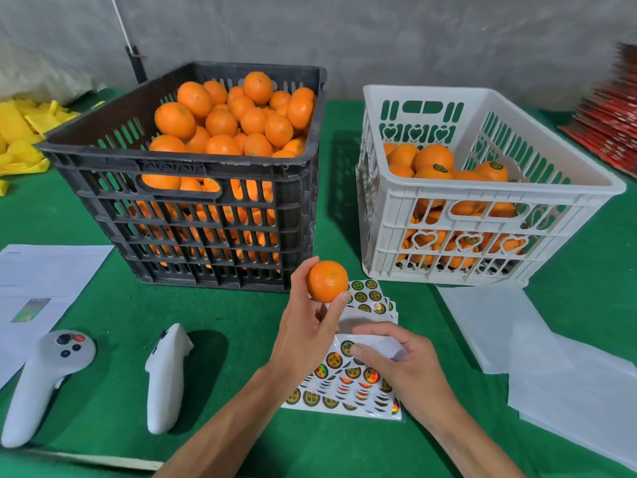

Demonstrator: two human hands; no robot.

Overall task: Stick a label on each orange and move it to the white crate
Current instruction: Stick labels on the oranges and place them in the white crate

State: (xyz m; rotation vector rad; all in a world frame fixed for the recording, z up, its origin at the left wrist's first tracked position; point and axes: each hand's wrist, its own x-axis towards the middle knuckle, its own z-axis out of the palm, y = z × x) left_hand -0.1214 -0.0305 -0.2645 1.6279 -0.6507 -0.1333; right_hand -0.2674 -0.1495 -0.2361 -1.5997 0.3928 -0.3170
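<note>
My left hand (303,326) holds an unlabelled orange (326,281) in its fingertips, above the table in front of the black crate (193,215), which is heaped with oranges. My right hand (400,367) rests on the label sheet (341,381), its fingertips curled at a round gold-and-black sticker near the sheet's top edge. More sticker sheets (370,298) lie just behind it. The white crate (482,208) at the right holds several labelled oranges (434,160).
Two white controllers (41,381) (165,374) lie on the green cloth at the left, beside printed paper (41,281). Translucent plastic sheets (537,357) lie at the right. Yellow foam nets (24,136) and red packs (610,122) sit at the back corners.
</note>
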